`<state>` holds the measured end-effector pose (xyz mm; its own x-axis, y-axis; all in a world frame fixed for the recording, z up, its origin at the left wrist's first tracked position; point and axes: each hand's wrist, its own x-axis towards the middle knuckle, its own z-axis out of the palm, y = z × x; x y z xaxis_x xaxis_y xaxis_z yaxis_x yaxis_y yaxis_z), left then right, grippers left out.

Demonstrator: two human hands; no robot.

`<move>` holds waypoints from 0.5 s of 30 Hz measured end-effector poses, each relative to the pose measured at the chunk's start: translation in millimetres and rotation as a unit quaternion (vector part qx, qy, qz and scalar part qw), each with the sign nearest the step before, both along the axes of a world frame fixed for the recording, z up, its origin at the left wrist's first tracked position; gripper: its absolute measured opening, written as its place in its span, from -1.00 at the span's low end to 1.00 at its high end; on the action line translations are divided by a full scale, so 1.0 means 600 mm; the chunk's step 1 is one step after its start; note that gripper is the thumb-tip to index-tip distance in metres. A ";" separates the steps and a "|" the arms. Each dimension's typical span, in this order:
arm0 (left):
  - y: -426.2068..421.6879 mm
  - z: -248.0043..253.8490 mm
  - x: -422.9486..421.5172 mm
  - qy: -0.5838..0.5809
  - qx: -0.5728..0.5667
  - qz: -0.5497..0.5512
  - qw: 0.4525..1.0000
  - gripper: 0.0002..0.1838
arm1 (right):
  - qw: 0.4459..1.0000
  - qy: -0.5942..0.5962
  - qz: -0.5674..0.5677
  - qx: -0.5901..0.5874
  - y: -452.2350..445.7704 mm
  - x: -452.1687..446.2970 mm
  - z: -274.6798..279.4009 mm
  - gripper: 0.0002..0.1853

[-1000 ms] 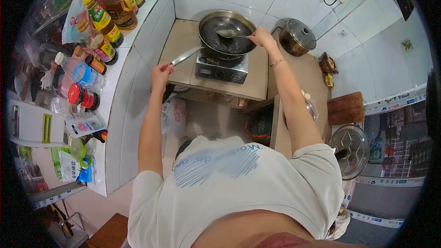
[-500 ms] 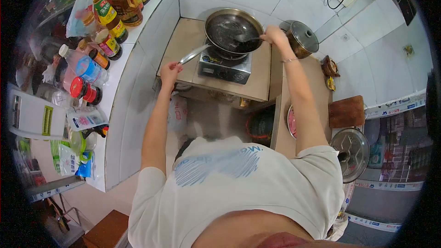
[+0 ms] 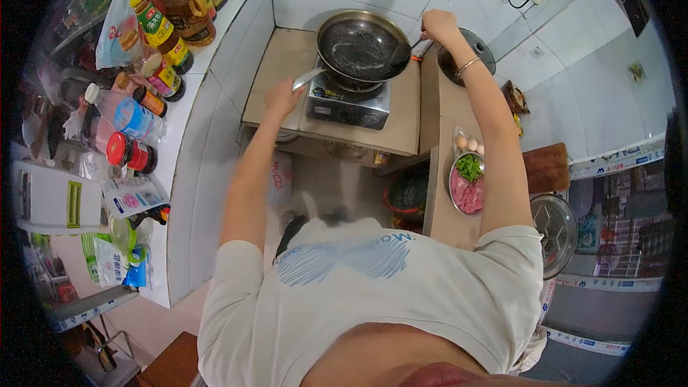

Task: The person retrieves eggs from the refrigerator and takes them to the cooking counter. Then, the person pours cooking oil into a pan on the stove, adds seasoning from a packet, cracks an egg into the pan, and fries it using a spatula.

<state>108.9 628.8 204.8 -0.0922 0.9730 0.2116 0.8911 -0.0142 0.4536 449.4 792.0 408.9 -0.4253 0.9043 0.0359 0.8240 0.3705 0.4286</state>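
Observation:
A frying pan (image 3: 355, 49) with a dark, wet-looking inside and a steel rim sits on the portable stove (image 3: 349, 106). My left hand (image 3: 283, 98) is closed around the pan's metal handle (image 3: 309, 79), left of the stove. Up at the pan's right side, my right hand (image 3: 438, 26) grips the handle of a dark spatula (image 3: 400, 54). The spatula's head rests at the right inner edge of the pan. Most of the spatula's handle is hidden by my fingers.
Right of the stove stands a lidded pot (image 3: 479, 46), partly behind my forearm. Eggs (image 3: 471, 145) and a plate of pink meat (image 3: 467, 195) with chopped greens (image 3: 469, 167) lie nearer. Bottles (image 3: 159, 25) and jars line the left ledge. A cutting board (image 3: 547, 168) lies at right.
My right hand has moved up and slightly right, drawing the spatula from inside the pan to its right edge. My left hand has shifted a little right along the pan handle.

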 end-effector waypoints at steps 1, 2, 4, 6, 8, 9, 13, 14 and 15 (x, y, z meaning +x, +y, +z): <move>-0.004 -0.002 0.003 0.014 -0.060 0.018 0.998 -0.58 | 1.000 0.000 0.001 0.000 0.002 0.004 0.009 -0.71; -0.008 -0.011 0.001 0.014 -0.060 0.018 0.998 -0.58 | 0.999 -0.010 -0.019 -0.048 0.005 0.009 0.019 -0.72; -0.013 -0.038 -0.003 0.018 -0.038 0.013 0.999 -0.62 | 0.994 -0.019 -0.039 -0.097 0.012 0.016 0.021 -0.71; -0.014 -0.057 -0.012 0.021 -0.042 0.001 0.999 -0.63 | 0.979 0.039 -0.007 -0.200 0.018 0.028 0.006 -0.71; -0.007 -0.063 -0.015 0.025 -0.040 -0.014 0.999 -0.63 | 0.967 0.070 0.006 -0.246 0.005 0.027 0.003 -0.70; -0.003 -0.064 -0.015 0.045 -0.045 -0.009 0.998 -0.63 | 0.954 0.119 0.006 -0.275 -0.016 0.018 -0.005 -0.69; 0.016 -0.041 -0.017 0.050 -0.118 0.008 0.992 -0.62 | 0.928 0.212 -0.051 -0.304 -0.022 0.005 -0.060 -0.68; 0.027 -0.036 -0.021 0.052 -0.118 0.006 0.992 -0.62 | 0.927 0.214 -0.052 -0.303 -0.021 0.001 -0.073 -0.68; 0.040 -0.029 -0.027 0.064 -0.128 -0.010 0.990 -0.60 | 0.912 0.267 -0.053 -0.307 -0.021 -0.002 -0.086 -0.68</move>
<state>92.9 653.0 187.6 -0.0615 0.9976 -0.0332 0.9420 0.0690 0.3283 448.2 779.7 357.1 -0.4039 0.8592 -0.3142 0.8998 0.3110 -0.3061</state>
